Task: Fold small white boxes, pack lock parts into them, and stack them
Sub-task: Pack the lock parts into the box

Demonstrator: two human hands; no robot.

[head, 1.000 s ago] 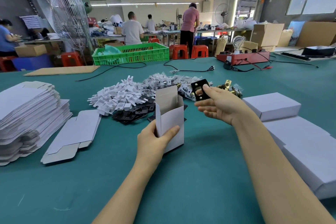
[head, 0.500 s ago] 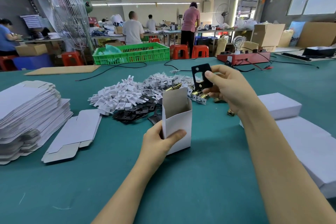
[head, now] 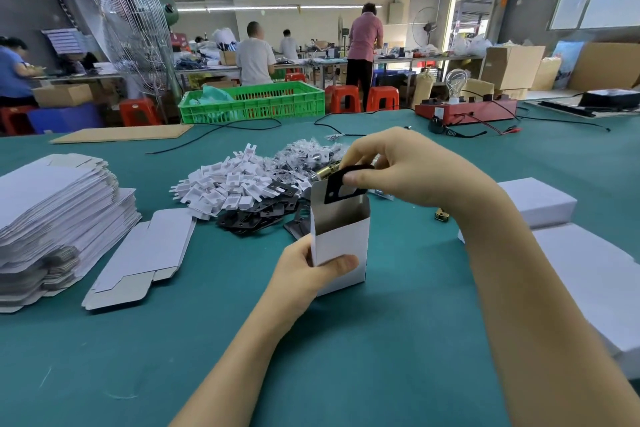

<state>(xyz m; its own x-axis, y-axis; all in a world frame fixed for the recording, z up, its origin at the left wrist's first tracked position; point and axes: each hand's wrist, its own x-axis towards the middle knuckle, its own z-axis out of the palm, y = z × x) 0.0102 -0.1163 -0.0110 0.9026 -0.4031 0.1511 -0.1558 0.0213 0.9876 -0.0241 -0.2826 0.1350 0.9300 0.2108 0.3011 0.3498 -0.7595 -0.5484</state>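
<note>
Gripping the lower part of an upright small white box (head: 341,246), the left hand (head: 304,274) curls thumb and fingers round it on the green table (head: 346,357). Directly above the box's open top, the right hand (head: 398,166) pinches a black lock plate (head: 337,185), its lower edge at the box mouth. Beyond both hands lie heaps of white plastic parts (head: 225,187) and black plates (head: 256,215). Left of the left hand sits a stack of flat box blanks (head: 52,211); right of the right arm, closed white boxes (head: 540,201).

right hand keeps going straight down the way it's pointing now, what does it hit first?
Most likely the open mouth of the white box that the left hand holds upright: the black plate pinched in the right hand already overlaps its top edge. Depth is uncertain.
</note>
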